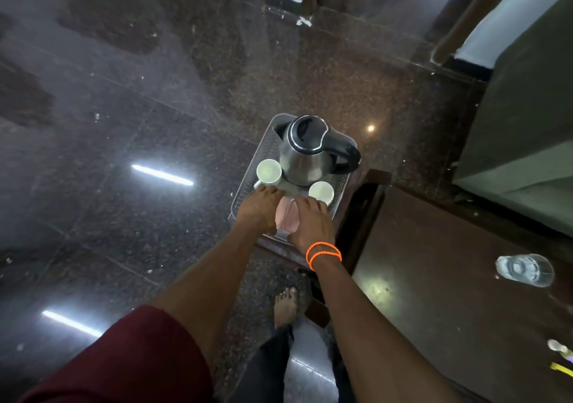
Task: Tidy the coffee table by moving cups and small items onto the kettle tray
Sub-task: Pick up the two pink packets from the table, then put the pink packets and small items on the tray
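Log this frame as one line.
hands: left, right on tray near edge | on tray: kettle, two white cups | glass on table

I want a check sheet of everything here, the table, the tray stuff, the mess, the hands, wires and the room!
Surface: dark wooden coffee table, glossy, mostly bare.
Job's things: grey tray at the table's far corner holds a steel kettle, two white cups and pink packets.
Clutter: a clear glass and small items at the right edge are not yet on the tray.
Hands: left hand and right hand rest on the tray's near end beside the packets; grip cannot be told.
Cables: nothing seen.
Surroundings: speckled stone floor, a bare foot, grey seat.
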